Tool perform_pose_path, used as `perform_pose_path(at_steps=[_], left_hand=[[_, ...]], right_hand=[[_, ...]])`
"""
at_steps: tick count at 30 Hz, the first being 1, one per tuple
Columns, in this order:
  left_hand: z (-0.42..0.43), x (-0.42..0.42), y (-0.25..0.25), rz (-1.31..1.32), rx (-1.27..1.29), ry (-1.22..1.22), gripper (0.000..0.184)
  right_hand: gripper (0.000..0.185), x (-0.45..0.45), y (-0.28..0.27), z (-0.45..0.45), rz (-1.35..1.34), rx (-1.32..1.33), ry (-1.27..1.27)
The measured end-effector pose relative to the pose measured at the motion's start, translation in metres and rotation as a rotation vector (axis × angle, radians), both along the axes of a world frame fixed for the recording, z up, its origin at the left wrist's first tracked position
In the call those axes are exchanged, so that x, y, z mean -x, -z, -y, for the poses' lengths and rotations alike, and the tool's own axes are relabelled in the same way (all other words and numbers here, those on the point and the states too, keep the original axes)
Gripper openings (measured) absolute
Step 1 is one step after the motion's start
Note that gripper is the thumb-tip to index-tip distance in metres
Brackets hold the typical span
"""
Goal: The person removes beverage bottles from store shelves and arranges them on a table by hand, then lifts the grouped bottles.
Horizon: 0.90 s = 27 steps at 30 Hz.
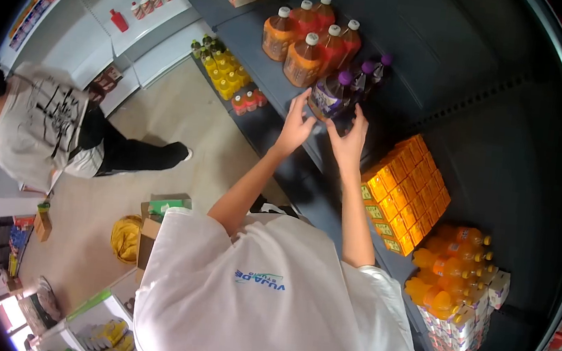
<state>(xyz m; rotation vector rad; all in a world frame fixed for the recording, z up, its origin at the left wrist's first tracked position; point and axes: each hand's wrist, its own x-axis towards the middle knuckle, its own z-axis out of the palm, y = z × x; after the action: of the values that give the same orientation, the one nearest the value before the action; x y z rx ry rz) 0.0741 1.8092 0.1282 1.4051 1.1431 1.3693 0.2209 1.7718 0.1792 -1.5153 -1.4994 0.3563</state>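
Observation:
My left hand [296, 128] and my right hand [348, 143] reach forward to a dark grape-coloured drink bottle [328, 97] with a purple cap. The bottle stands at the front of the grey shelf [265, 64]. Fingers of my left hand lie along its left side, while my right hand's thumb and fingers are at its front and right side. Both hands appear to hold it low down, though some contact is hidden. More purple-capped bottles [363, 76] line up behind it. Orange and red drink bottles with white caps [303, 61] stand just to the left.
Stacked orange-yellow boxes [408, 194] are to the right on the shelf, followed by orange soda bottles [446, 268]. Yellow bottles [224, 73] sit on a lower shelf. A person [46, 127] walks at the left. A cardboard box [148, 237] and yellow bundle [126, 238] are on the floor.

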Motion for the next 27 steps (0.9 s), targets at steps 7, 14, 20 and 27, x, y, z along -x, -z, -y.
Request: perform_pose_path(at_steps=[7,14,20,27], left_hand=[[-0.064,0.0,0.008,-0.031,-0.125,0.252,0.076],[-0.06,0.031,0.013,-0.178,-0.043,0.551,0.079],[-0.022,0.046,0.005,-0.282,-0.144,0.667,0.087],[0.056,0.035,0.007,-0.341,-0.277,1.246,0.105]], right_hand=[[0.086,0.025,0.02,-0.053,-0.107,-0.051,0.178],[0.08,0.037,0.008,-0.028,0.139,0.084,0.327],[0.078,0.06,0.006,0.032,-0.032,0.239,0.492],[0.082,0.091,0.022,0.188,-0.129,0.248,0.787]])
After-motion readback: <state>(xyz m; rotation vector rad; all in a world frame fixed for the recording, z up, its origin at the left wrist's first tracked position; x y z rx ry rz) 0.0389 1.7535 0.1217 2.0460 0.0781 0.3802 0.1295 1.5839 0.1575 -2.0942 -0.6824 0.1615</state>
